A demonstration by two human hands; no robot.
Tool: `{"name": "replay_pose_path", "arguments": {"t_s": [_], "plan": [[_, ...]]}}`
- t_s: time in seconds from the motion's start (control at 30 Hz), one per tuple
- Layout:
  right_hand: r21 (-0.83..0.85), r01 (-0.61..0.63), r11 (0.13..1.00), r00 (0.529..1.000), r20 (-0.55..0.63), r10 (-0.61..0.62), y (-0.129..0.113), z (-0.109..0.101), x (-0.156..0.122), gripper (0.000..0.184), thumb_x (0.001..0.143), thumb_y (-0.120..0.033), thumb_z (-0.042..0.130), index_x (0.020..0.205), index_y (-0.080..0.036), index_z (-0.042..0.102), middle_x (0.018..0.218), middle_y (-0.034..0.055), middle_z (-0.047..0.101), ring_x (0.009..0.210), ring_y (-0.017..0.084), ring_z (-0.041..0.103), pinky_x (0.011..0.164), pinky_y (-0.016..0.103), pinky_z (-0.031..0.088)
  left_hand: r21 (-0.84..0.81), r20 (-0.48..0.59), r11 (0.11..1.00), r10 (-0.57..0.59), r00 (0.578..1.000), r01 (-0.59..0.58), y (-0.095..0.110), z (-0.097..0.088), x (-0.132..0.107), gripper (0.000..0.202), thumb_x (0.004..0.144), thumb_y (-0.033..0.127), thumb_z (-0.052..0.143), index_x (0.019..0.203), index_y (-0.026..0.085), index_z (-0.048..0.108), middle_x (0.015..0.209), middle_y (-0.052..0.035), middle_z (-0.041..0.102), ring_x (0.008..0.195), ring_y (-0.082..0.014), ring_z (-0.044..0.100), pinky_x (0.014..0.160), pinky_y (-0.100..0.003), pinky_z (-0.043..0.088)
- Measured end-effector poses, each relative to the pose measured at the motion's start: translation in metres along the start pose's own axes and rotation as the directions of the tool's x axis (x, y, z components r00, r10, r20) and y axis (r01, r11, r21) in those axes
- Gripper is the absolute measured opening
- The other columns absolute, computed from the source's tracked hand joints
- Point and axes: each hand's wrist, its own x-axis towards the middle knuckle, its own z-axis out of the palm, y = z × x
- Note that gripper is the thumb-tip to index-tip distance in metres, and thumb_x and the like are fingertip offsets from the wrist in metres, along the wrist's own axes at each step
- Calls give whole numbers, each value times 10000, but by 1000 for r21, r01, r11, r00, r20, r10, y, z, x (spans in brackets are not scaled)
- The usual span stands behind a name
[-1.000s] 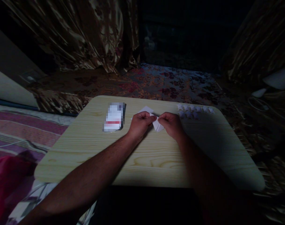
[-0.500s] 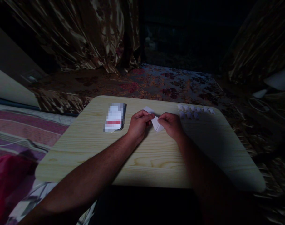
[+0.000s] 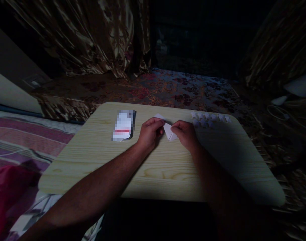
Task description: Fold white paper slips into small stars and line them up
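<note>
A piece of white folded paper (image 3: 169, 132) is held between my two hands, a little above or on the middle of the table. My left hand (image 3: 150, 131) pinches its left part between thumb and fingers, and a corner of the paper pokes out beyond them. On the right side, the thumb and forefinger of my right hand (image 3: 184, 132) grip the paper's edge. A crease runs near its lower corner. Several small white folded paper pieces (image 3: 210, 117) lie in two rows at the table's far right, past my right hand.
The pale wood-grain table (image 3: 92, 160) has rounded corners. A white packet or pad with a red band (image 3: 123, 125), partly blurred out, lies at its far left. Striped bedding (image 3: 22, 134) and a pink cloth or bag (image 3: 9, 194) are on the left. Patterned cloth (image 3: 163, 85) and curtains (image 3: 112, 36) stand behind.
The paper and my right hand have shifted very slightly to the right. Both hands keep hold of the paper.
</note>
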Motion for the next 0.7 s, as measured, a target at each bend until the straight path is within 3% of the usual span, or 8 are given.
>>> {"name": "replay_pose_path", "arguments": {"t_s": [0.43,0.7], "plan": [[-18,-1,1000,1000,-2,1,-2,0,-1,142,727,-307,632,666,-179,632,569,-29,560,540,117,488,513,240,347,147,-30,989,34,999,-29,-5,1,-1,237,613,277,800,588,157,597,480,32,532,427,-71,436,455,-227,294],[-27,-4,1000,1000,27,5,3,2,1,150,728,-315,637,680,-174,650,590,-17,597,548,124,513,523,241,365,234,38,972,22,999,-30,-9,0,-1,298,598,281,810,546,151,546,491,34,526,454,-66,419,476,-224,289]]}}
